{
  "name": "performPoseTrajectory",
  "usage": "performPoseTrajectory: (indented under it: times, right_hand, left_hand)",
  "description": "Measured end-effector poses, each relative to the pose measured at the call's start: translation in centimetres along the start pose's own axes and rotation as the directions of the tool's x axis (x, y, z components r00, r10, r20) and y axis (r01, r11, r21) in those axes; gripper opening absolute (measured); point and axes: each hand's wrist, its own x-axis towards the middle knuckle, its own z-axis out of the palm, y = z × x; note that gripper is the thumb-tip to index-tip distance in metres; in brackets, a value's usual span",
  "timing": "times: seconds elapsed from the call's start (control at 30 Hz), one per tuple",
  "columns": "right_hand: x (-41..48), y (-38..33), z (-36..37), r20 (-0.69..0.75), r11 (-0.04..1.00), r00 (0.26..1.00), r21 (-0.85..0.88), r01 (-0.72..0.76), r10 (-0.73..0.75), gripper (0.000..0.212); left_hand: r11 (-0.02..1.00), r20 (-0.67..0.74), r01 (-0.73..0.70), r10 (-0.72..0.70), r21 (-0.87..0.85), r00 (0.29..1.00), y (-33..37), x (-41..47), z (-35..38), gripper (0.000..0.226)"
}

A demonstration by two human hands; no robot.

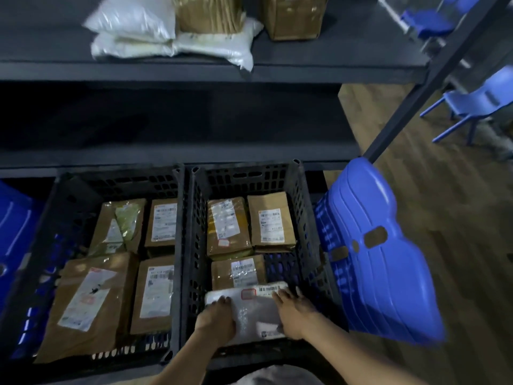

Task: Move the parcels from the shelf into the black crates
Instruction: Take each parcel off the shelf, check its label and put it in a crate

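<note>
Two black crates stand side by side below the shelf, the left crate (177, 190) and the right crate (301, 195). Both hold several brown parcels with white labels. A white parcel (251, 309) lies at the near end of the right crate. My left hand (218, 319) holds its left edge and my right hand (291, 311) holds its right edge, fingers laid over the top. On the dark shelf (333, 70) above lie white bagged parcels (172, 40) and brown parcels (294, 15).
A stack of blue plastic chairs (380, 251) leans right of the right crate. More blue chairs (477, 104) stand at the far right on the wooden floor. A blue bin (14, 226) sits left of the left crate. A shelf post (433, 79) slants at the right.
</note>
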Motion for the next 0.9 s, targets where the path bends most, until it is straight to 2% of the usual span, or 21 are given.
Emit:
performPoseTrajectory:
  times: [0.1,0.17,0.3,0.37,0.47,0.63,0.9]
  right_hand:
    - [-1.0,0.5,-3.3,-0.185,0.990,0.983,0.130,0.044,-0.020,0.074]
    - [-2.2,0.9,-6.6,-0.321,0.982,0.947,0.177,0.070,-0.010,0.073]
    - [-4.7,1.8,-14.0,-0.597,0.980,0.802,0.169,0.109,0.014,0.073]
    - [-5.8,2.1,-17.7,-0.694,0.984,0.719,0.152,0.095,0.038,0.074]
    - [-7.0,2.4,-22.4,-0.774,0.991,0.631,0.120,0.054,0.059,0.076]
    - [-9.1,2.7,-28.6,-0.809,0.998,0.587,0.061,0.011,0.043,0.077]
    - [-12.6,5.8,-36.7,-0.908,0.999,0.420,-0.030,-0.029,-0.015,0.079]
  left_hand:
    - [0.997,-0.099,-0.065,0.068,0.029,0.993,0.5,-0.2,-3.3,0.047]
    - [0.991,-0.236,-0.132,0.133,0.020,0.963,0.4,-0.9,-6.8,0.046]
    - [0.970,-0.515,-0.215,0.244,0.118,0.821,-0.3,-2.8,-15.4,0.061]
    - [0.963,-0.603,-0.213,0.269,0.164,0.751,-0.5,-4.1,-19.6,0.064]
    - [0.952,-0.673,-0.187,0.305,0.244,0.674,-0.8,-5.4,-24.8,0.067]
    - [0.933,-0.702,-0.152,0.347,0.326,0.623,0.1,-6.5,-31.0,0.071]
    - [0.913,-0.767,-0.101,0.388,0.395,0.511,4.0,-7.0,-38.8,0.076]
